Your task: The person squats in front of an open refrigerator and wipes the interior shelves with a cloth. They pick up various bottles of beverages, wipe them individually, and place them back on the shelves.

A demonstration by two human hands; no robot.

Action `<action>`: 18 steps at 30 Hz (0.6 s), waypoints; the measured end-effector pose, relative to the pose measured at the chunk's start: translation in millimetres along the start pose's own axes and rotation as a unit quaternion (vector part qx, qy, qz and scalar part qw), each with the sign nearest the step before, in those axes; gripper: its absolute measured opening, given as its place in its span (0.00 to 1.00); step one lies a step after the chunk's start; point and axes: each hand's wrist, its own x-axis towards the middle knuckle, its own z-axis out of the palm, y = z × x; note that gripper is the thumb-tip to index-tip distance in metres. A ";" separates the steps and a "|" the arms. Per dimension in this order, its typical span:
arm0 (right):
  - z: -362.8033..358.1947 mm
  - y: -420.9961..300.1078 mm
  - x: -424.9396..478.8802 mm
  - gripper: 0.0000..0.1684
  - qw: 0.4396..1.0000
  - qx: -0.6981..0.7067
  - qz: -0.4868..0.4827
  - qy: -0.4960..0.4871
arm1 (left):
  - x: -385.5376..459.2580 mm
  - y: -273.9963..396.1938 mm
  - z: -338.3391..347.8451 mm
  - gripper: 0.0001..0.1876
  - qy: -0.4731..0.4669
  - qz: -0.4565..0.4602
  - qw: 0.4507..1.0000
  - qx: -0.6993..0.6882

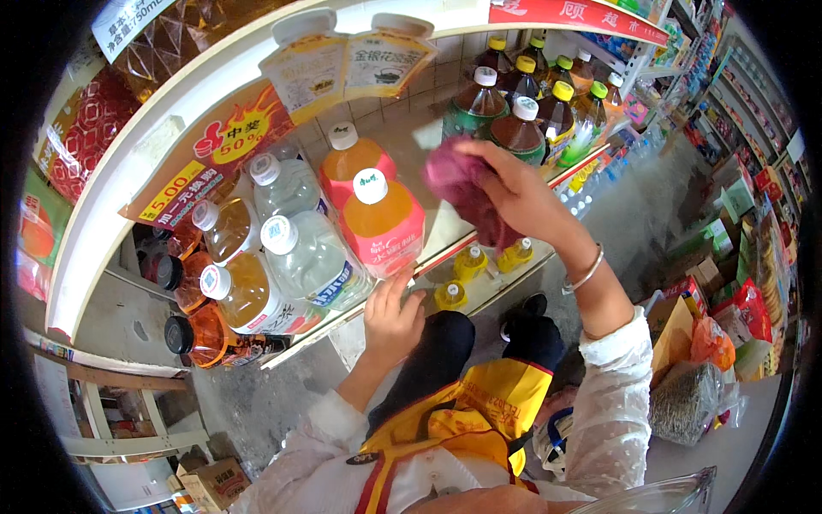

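My right hand (517, 193) grips a crumpled maroon cloth (463, 186) above a bare stretch of the white shelf (443, 228); the cloth is blurred. My left hand (395, 315) rests with its fingers on the shelf's front edge, just below a pink-labelled bottle of orange drink (385, 221). A second such bottle (353, 154) stands behind it. To their left are clear bottles with white caps (314, 263). Right of the cloth, dark tea bottles with green labels (517, 132) stand in rows beside others with yellow and green caps.
Amber bottles (247, 289) and black-capped orange bottles (209, 344) fill the shelf's left end. A cardboard price sign (212, 154) hangs from the upper shelf. Small yellow bottles (471, 262) stand on a lower shelf. Packaged goods and boxes (706, 321) crowd the right side.
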 end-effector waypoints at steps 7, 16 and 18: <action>62.5 -17.9 -7.9 0.24 0.950 -0.308 -0.034 -0.034 | -2.6 -3.6 -1.0 0.11 -0.005 -0.002 1.000 0.011; 139.3 61.8 15.1 0.28 0.967 -0.224 -0.111 -0.053 | -5.0 -2.8 9.5 0.08 -0.031 -0.015 0.999 0.012; 152.0 62.4 35.7 0.32 0.977 -0.195 -0.044 -0.069 | -9.0 -7.8 11.9 0.07 -0.035 -0.018 0.999 0.022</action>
